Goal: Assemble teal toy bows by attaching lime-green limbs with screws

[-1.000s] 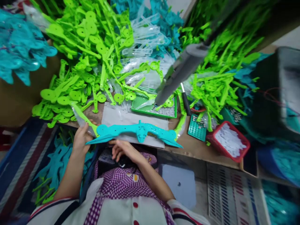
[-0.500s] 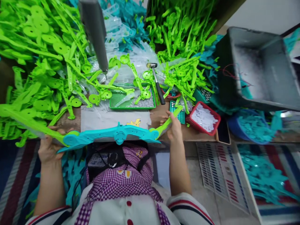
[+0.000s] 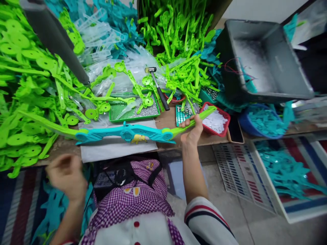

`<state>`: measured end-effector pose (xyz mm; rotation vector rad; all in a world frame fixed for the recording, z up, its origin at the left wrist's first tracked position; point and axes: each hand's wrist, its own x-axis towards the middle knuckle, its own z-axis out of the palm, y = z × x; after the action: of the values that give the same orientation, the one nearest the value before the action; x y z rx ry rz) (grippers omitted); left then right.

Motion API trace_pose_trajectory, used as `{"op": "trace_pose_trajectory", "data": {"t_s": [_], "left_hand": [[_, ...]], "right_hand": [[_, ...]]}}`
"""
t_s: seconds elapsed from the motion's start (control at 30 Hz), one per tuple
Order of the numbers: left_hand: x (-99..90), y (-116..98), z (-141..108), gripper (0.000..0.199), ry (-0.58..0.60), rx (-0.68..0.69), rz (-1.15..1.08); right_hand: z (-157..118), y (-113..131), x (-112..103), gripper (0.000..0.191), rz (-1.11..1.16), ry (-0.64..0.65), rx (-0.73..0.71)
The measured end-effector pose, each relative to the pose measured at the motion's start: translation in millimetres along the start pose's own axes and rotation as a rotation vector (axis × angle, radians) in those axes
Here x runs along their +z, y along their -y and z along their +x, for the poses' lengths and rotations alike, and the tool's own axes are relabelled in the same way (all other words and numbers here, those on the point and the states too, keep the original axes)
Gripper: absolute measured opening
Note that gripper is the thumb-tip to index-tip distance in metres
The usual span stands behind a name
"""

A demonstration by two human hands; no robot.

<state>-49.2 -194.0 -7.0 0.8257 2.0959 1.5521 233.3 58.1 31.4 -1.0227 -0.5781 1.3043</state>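
"Gripping one green arm [image 3: 208, 111], the right hand [image 3: 192, 132] holds the turquoise frame [image 3: 145, 132] over white cloth [image 3: 102, 153]!"

"Left hand [image 3: 67, 178]?"

"Off it, fingers too blurred to tell. Frame seems light, stiff; best held mid-body."

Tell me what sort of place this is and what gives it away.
Probably a small assembly workshop: green plastic parts lie heaped on the workbench, a grey, screwdriver-like tool points down over them, and a green tray holds small metal pieces near a hammer.
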Motion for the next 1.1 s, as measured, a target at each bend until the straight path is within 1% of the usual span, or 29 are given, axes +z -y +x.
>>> {"op": "trace_pose_trajectory", "data": {"t_s": [0.03, 0.07, 0.1, 0.13, 0.2, 0.23, 0.27, 0.3, 0.33, 0.4, 0.5, 0.57, 0.77, 0.87, 1.0, 1.1], "left_hand": [[21.9, -8.9, -16.5, 0.040, 0.066, -0.054, -0.034], [47.7, -18.4, -29.9, 0.049, 0.243, -0.125, -0.127], [75.9, -28.1, -38.8, 0.058, 0.446, -0.213, -0.251], [104.7, -37.4, -42.9, 0.064, 0.567, -0.296, -0.366], [156.9, -53.2, -38.9, 0.066, 0.624, -0.395, -0.534], [177.6, -59.1, -33.4, 0.060, 0.638, -0.398, -0.600], [193.7, -63.5, -27.7, 0.053, 0.625, -0.379, -0.625], [205.4, -66.4, -22.6, 0.046, 0.602, -0.363, -0.626], [213.0, -68.0, -18.9, 0.041, 0.579, -0.342, -0.612], [219.7, -68.1, -15.6, 0.034, 0.560, -0.307, -0.560], [221.0, -64.8, -16.7, 0.032, 0.590, -0.266, -0.515], [222.1, -62.5, -17.7, 0.031, 0.583, -0.247, -0.510], [227.0, -57.5, -17.6, 0.037, 0.532, -0.129, -0.523], [227.6, -57.9, -20.2, 0.040, 0.548, -0.130, -0.541], [226.4, -61.9, -23.3, 0.041, 0.561, -0.158, -0.555], [223.1, -66.9, -22.0, 0.037, 0.547, -0.145, -0.487]], "right_hand": [[0.3, 1.6, 1.2, 0.036, 0.005, 0.003, -0.012], [-0.1, 2.9, 2.8, 0.036, 0.011, 0.006, -0.023], [-1.2, 4.0, 4.6, 0.037, 0.015, 0.012, -0.036], [-2.9, 5.2, 6.4, 0.037, 0.017, 0.020, -0.049], [-7.1, 7.7, 9.0, 0.038, 0.017, 0.047, -0.075], [-9.2, 9.3, 9.6, 0.039, 0.015, 0.062, -0.086], [-10.9, 11.0, 9.6, 0.039, 0.013, 0.075, -0.095], [-12.0, 12.9, 9.1, 0.040, 0.012, 0.083, -0.106], [-12.4, 14.7, 8.3, 0.040, 0.012, 0.085, -0.117], [-11.7, 17.9, 6.4, 0.043, 0.016, 0.074, -0.147], [-9.4, 20.2, 5.3, 0.049, 0.029, 0.042, -0.209], [-8.9, 20.2, 6.2, 0.052, 0.033, 0.037, -0.253], [-11.0, 19.9, 8.2, 0.061, 0.035, 0.063, -0.347], [-12.4, 19.3, 7.5, 0.062, 0.049, 0.053, -0.369], [-19.5, 17.9, 10.0, 0.058, 0.059, -0.039, -0.398], [-25.4, 20.4, 13.4, 0.053, 0.037, -0.128, -0.361]]}}
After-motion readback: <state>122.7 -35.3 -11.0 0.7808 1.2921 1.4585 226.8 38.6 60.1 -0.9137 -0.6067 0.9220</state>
